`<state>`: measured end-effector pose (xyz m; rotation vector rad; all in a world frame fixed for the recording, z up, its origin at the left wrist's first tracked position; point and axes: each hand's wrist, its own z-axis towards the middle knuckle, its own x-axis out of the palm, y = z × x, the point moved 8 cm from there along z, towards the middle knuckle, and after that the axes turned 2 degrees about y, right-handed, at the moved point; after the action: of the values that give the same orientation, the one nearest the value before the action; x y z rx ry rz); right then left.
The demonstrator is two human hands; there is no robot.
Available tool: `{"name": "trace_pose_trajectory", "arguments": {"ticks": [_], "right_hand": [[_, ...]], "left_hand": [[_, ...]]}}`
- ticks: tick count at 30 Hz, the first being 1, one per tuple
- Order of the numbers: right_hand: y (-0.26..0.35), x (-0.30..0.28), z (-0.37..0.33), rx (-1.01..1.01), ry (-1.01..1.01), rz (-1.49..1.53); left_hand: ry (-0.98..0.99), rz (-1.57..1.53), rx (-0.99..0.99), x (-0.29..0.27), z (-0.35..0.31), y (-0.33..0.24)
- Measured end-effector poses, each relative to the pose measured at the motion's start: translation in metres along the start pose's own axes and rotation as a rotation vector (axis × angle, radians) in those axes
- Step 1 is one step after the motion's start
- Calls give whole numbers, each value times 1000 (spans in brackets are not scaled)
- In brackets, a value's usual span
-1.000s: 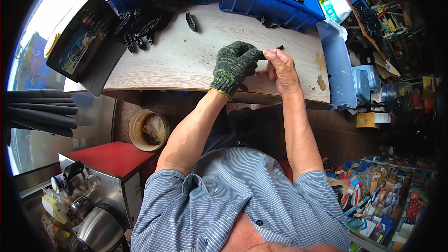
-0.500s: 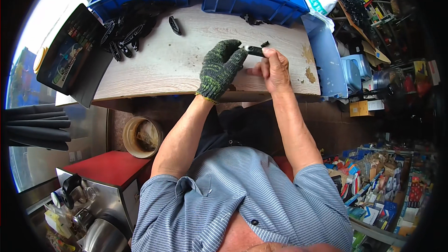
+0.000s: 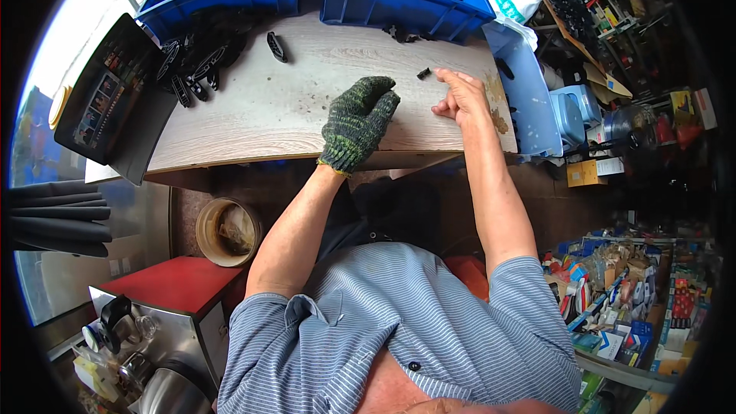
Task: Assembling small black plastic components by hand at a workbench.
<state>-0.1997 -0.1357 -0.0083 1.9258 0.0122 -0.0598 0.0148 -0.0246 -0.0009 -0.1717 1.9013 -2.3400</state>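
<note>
My left hand (image 3: 359, 124) wears a dark green knitted glove and hovers above the near part of the table. Its fingers are curled toward the thumb; whatever they may hold is hidden. My bare right hand (image 3: 462, 97) is at the table's right side, fingers stretched out and nothing in them. Just beyond its fingertips lies a small black piece (image 3: 424, 73). To the right of that hand, a dark elongated piece (image 3: 504, 69) shows at the inner left side of a light blue bin (image 3: 537, 100). One black oval part (image 3: 277, 47) lies alone farther back.
Two blue crates (image 3: 406, 9) with black parts stand along the table's back. A pile of black parts (image 3: 207, 54) lies at the left, beside a dark propped-up screen or case (image 3: 103, 100). Below the table stand a round bucket (image 3: 228, 231) and a red-topped cabinet (image 3: 165, 284).
The black elongated piece held between my hands has left them; a similar piece now shows at the light blue bin. My right hand has moved right and opened.
</note>
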Motion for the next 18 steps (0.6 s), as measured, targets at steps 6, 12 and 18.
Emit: {"name": "trace_pose_trajectory", "arguments": {"ticks": [6,12,18], "right_hand": [[6,20,13,43,-101,-404],[6,22,10,3,-29,-406],[1,19,-4,-138,122,-127]], "left_hand": [[-19,24,54,0,-3,-4],[-41,44,125,0,-3,-7],[-15,-9,-21,0,2,5]]}}
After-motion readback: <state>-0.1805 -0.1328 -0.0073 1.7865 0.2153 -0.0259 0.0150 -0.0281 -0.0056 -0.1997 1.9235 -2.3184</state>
